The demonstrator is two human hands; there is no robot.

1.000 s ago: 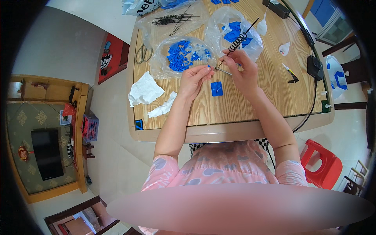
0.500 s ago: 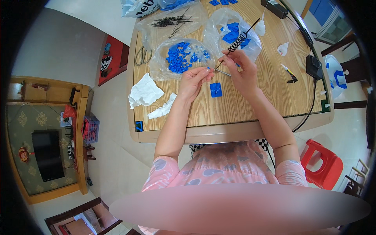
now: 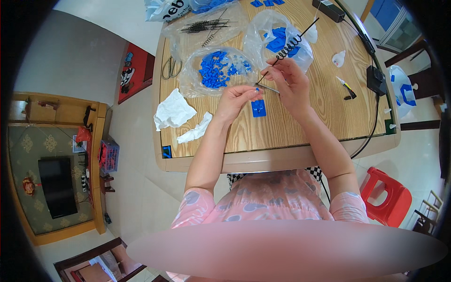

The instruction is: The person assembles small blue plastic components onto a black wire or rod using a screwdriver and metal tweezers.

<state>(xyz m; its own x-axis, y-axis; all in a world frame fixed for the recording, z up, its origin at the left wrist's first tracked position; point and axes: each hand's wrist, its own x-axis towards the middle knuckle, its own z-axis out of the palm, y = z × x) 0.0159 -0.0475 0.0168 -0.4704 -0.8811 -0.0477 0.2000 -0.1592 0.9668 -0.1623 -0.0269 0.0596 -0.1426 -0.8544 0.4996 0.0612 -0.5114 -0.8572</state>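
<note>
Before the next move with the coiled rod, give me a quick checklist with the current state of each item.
1. Right hand grips the black coiled rod: ok.
2. Left hand at the rod's lower end: ok, though what its fingertips pinch cannot be told.
3. Blue flat part lies on the table just below the hands, apart from them: ok.
4. Bag of blue parts beside the left hand: ok.
5. Spare rods at the far edge: ok.

Wooden table (image 3: 300, 127), red stool (image 3: 387, 195), pale floor (image 3: 136, 188)
</note>
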